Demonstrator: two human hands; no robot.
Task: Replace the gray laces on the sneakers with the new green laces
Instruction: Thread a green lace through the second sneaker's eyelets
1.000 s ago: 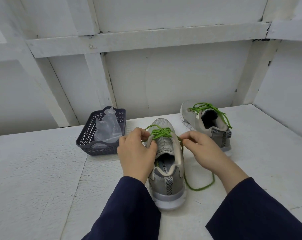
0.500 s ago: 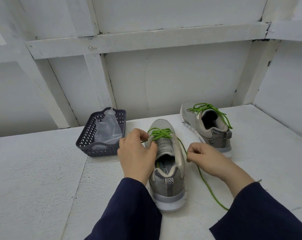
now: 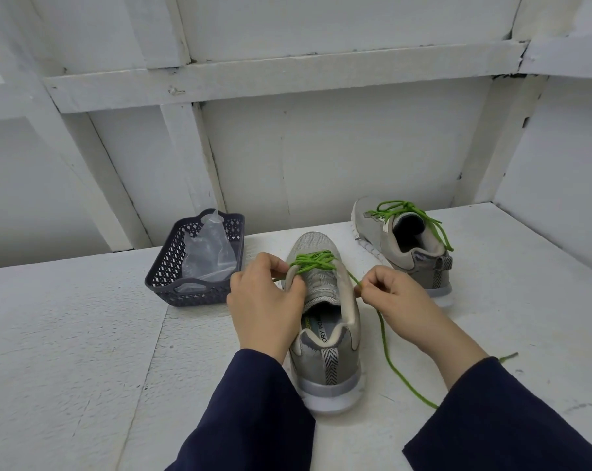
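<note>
A grey sneaker [image 3: 325,334] stands heel toward me in the middle of the white table [image 3: 67,351]. A green lace [image 3: 313,261] crosses its upper eyelets. My left hand [image 3: 265,302] grips the sneaker's left eyelet edge and pinches the lace there. My right hand [image 3: 398,300] pinches the lace's right strand just off the sneaker's right side; the loose end trails down the table past my right wrist. A second grey sneaker [image 3: 403,246] laced in green stands at the back right.
A dark plastic basket [image 3: 172,283] holding a clear plastic bag [image 3: 208,253] sits left of the near sneaker. White panelled walls close the table at the back and the right.
My right hand pulled the lace out to the right and toward me, then came back to the sneaker's side. The slack loop on the table became one long trailing strand. My left hand stayed put.
</note>
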